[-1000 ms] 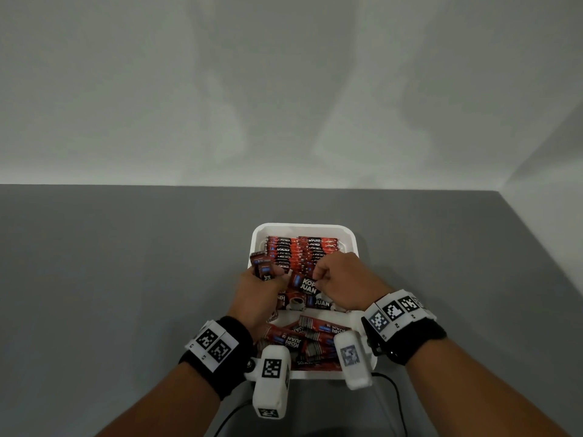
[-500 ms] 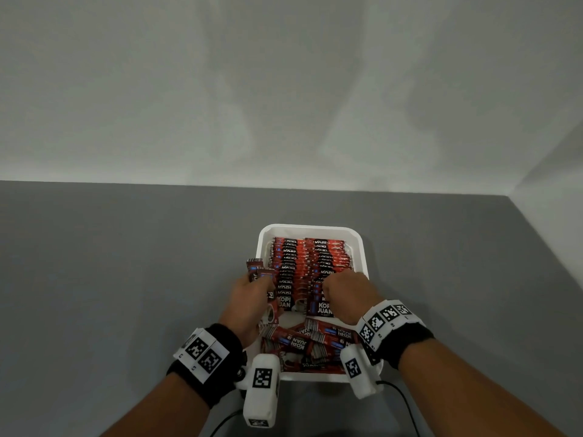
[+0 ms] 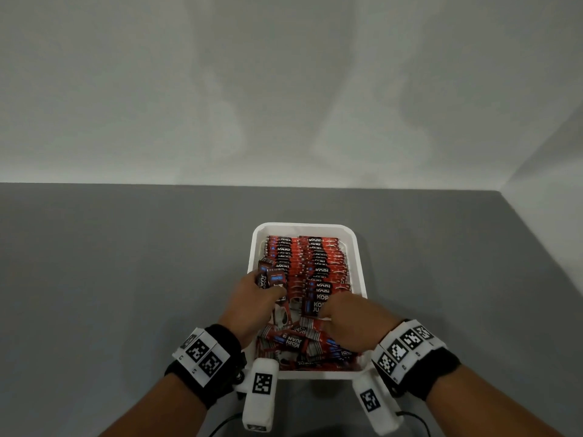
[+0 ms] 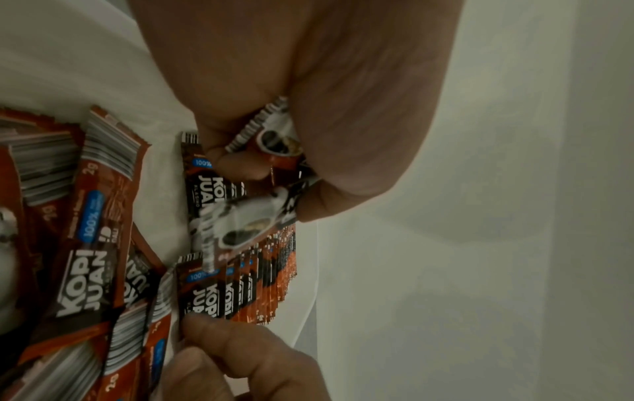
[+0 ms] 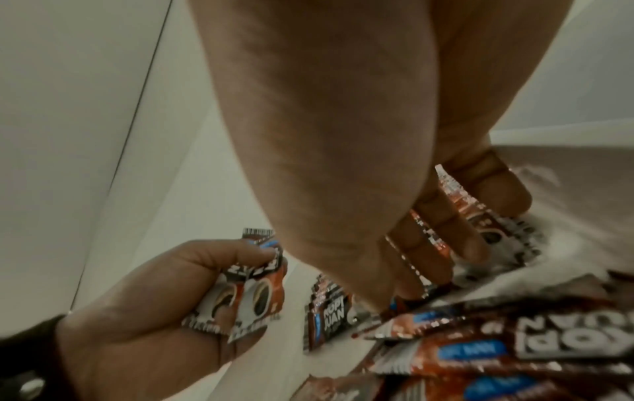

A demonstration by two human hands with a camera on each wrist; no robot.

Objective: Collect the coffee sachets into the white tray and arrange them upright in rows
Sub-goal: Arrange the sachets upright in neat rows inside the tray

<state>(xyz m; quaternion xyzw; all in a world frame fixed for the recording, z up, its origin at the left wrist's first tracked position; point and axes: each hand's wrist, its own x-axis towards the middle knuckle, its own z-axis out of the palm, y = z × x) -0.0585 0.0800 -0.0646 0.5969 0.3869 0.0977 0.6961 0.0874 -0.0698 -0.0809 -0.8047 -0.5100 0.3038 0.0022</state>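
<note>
The white tray (image 3: 303, 227) sits on the grey table just in front of me. Two rows of upright red-and-black coffee sachets (image 3: 315, 263) fill its far part. A loose pile of sachets (image 3: 303, 345) lies flat in its near part. My left hand (image 3: 268, 287) grips a small bunch of sachets (image 3: 270, 277) above the left row; the bunch (image 5: 250, 282) shows coffee-cup prints in the right wrist view. My right hand (image 3: 331, 310) is curled down at the near end of the right row, and its fingers (image 5: 439, 244) pinch sachets there.
The grey table (image 3: 126, 279) stretches wide to the left and beyond the tray. A pale wall stands behind and at the right. White wrist camera units (image 3: 262, 392) and a dark cable (image 3: 413, 416) hang near the tray's front edge.
My hands have parted from the middle of the rows. The left hand now holds its bunch over the left row, and the right hand has drawn back to the right row's near end.
</note>
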